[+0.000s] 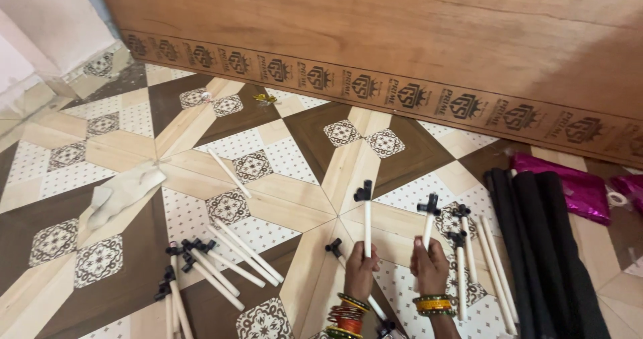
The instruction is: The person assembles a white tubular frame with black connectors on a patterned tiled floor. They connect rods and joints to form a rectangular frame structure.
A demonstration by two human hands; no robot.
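- Plywood board (402, 37) leaned upright along the back, w/ a printed strip along its bottom edge; biggest thing in view.
- Patterned tile floor (281, 158), brown/cream/white star shapes, ran under everything.
- Bundle of long black tubes (549, 245) lay at right, running front to back, just beside some loose white rods.
- Shiny magenta bag (579, 188) lay behind the black bundle, near the board.
- White cloth (124, 190) lay crumpled at left, well apart from the hands.
- Pile of white rods w/ black connectors (207, 262) lay on the floor left of the hands; one bare white rod (229, 173) lay alone farther back.
- More white rods w/ black connectors (469, 258) lay right of the hands, next to the black tubes.
- Left hand (360, 268) was raised, back of hand to the camera, fingers curled shut round the lower end of an upright white rod (367, 222) w/ a black fitting on top; bangles on wrist.
- Right hand (430, 265) was raised beside it, near but not touching, fist wrapped round a second white rod (427, 228), tilted slightly right, black tee fitting on top; bangles on wrist too.
- Small yellow scrap (266, 99) lay near the board's foot.
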